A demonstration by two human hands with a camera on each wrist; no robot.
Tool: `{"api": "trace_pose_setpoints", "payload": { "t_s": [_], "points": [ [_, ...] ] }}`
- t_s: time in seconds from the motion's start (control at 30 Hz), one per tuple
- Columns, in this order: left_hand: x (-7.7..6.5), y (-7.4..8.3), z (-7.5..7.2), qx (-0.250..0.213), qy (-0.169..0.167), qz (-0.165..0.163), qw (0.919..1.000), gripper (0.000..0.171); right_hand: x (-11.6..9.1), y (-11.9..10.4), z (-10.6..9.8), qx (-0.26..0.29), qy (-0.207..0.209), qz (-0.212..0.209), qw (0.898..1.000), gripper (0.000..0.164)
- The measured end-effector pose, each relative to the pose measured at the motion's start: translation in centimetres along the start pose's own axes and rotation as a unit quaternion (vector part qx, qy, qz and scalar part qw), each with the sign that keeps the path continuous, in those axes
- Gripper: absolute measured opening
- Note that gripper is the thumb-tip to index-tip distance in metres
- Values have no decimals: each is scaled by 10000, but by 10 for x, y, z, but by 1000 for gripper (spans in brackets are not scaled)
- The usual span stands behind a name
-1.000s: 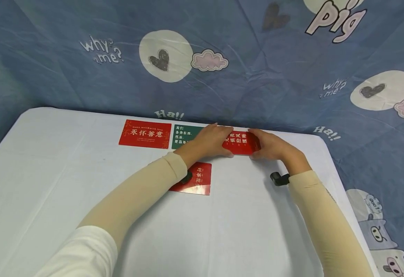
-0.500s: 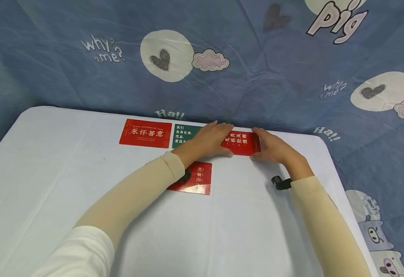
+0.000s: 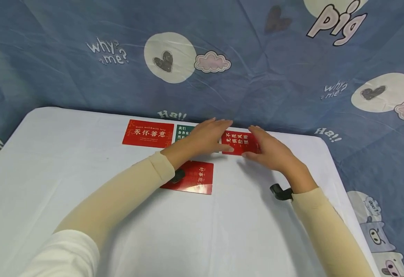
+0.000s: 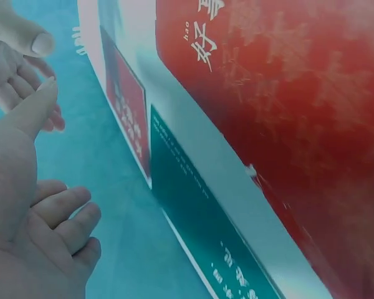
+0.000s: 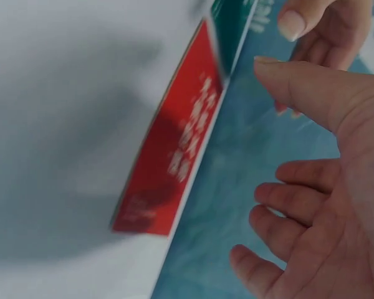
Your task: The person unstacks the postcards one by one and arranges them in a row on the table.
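Note:
At the table's far edge a red card (image 3: 236, 143) with white characters lies flat between my two hands. My left hand (image 3: 205, 137) hovers over its left end, fingers extended and thumb apart. Off its right end my right hand (image 3: 274, 154) is raised with fingers spread, holding nothing. In the right wrist view a gap separates that red card (image 5: 174, 137) from my fingers. Left of it lies a green card (image 3: 182, 132), partly hidden by my left hand, then another red card (image 3: 148, 133). Closer to me, a larger-looking red card (image 3: 203, 177) is partly covered by my left forearm.
The white-covered table (image 3: 243, 231) extends toward me. A blue printed cloth (image 3: 271, 69) rises behind its far edge and hangs at the sides. A black wrist-camera piece (image 3: 280, 192) juts from my right wrist.
Both hands have come off the red card they were touching at its ends and lifted. More of that card's lettering shows now. The cards keep their places.

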State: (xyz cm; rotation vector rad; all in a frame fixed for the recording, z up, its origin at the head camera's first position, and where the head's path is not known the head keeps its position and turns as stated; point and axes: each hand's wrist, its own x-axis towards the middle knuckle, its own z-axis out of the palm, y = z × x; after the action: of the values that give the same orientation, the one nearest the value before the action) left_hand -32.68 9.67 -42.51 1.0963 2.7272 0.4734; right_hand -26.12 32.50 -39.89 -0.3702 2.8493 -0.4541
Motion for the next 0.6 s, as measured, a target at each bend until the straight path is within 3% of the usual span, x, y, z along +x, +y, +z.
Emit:
{"api": "trace_pose_setpoints", "payload": {
  "t_s": [0.33, 0.6],
  "points": [
    [-47, -7, -12, -221, 173, 37, 9996, 90, -15, -45, 9, -307, 55, -481, 9984, 91],
    [-86, -8, -14, -224, 366, 138, 9990, 93, -24, -70, 26, -361, 20, -971, 9946, 93]
  ]
}}
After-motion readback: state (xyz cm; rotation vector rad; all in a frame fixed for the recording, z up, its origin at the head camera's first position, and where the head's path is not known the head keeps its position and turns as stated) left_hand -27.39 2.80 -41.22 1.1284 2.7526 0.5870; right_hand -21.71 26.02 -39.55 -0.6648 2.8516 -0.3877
